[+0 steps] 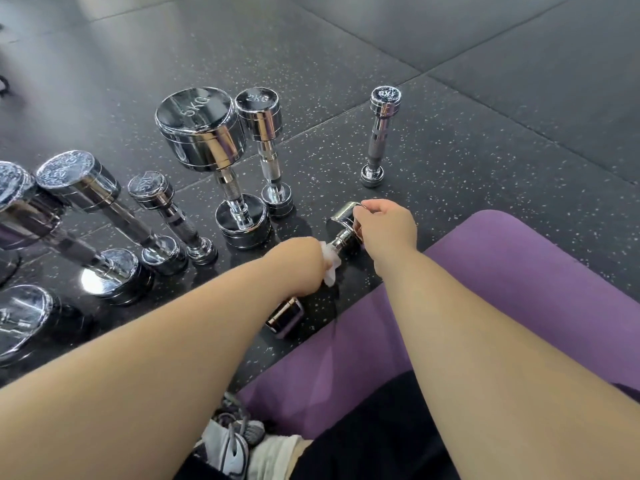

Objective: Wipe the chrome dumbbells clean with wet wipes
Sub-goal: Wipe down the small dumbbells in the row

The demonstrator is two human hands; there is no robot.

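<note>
Right hand (388, 226) gripped the dumbbell (343, 239) by its head, left hand (301, 265) clenched the wet wipe (329, 271) round the handle; twisting strokes would clean best

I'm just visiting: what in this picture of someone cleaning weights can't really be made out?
All in the head view:
1. Handle of the dumbbell being wiped: mostly covered by the left hand and the wet wipe.
2. The left hand's fingers: hidden beneath the hand itself.
3. Weight marking on the lone small dumbbell: blurred by glare.
4. Leftmost dumbbells: cut off by the picture's edge.
</note>
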